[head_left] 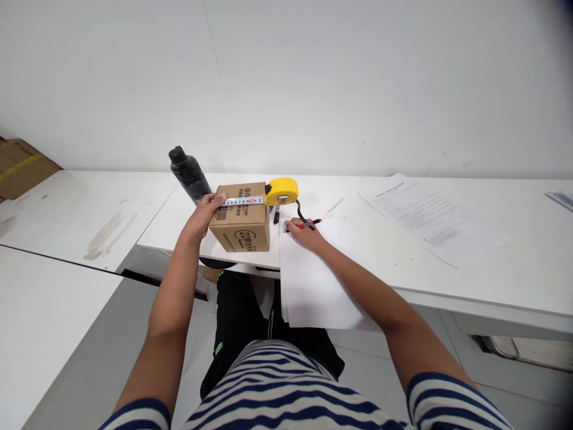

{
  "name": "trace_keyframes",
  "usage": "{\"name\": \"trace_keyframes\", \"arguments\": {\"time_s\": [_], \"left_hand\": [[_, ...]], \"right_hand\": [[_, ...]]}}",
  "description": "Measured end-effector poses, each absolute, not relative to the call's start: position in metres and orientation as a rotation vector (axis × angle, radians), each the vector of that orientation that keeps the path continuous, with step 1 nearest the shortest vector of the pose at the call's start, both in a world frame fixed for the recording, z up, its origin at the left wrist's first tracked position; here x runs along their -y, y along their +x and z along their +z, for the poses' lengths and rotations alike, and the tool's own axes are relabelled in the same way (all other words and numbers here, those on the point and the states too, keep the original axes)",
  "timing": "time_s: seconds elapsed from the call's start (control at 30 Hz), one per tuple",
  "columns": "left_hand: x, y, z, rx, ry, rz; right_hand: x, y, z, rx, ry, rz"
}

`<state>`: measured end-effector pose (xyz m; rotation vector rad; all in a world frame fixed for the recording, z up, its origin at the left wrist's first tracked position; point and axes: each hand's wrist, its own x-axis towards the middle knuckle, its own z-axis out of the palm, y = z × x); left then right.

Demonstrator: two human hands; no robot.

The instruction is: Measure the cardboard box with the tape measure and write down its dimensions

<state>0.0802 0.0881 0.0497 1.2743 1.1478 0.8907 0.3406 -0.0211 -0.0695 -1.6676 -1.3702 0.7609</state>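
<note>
A brown cardboard box point(239, 230) with dark printing stands near the table's front edge. Across its top lies the pulled-out blade of a yellow tape measure point(282, 192), whose case sits at the box's right edge with a black strap hanging down. My left hand point(206, 214) is closed at the box's left top edge, pinching the blade's end against the cardboard. In my right hand point(307, 233) is a red and black pen point(317, 221), its tip at the upper left of white paper sheets point(308, 280). The sheets hang over the table's front edge.
Behind the box stands a dark bottle point(190, 173). A black pen cap or marker point(276, 216) lies right of the box. Printed papers point(416, 215) are spread to the right. At far left is another cardboard box point(22, 167); a white wall point(313, 89) rises behind.
</note>
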Motion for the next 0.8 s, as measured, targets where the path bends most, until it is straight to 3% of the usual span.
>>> {"name": "trace_keyframes", "arguments": {"time_s": [0.8], "left_hand": [[-0.0889,0.0805,0.0470,-1.114,1.247,0.912]], "right_hand": [[0.0212,0.3399,-0.0716,1.474,-1.723,0.669]]}}
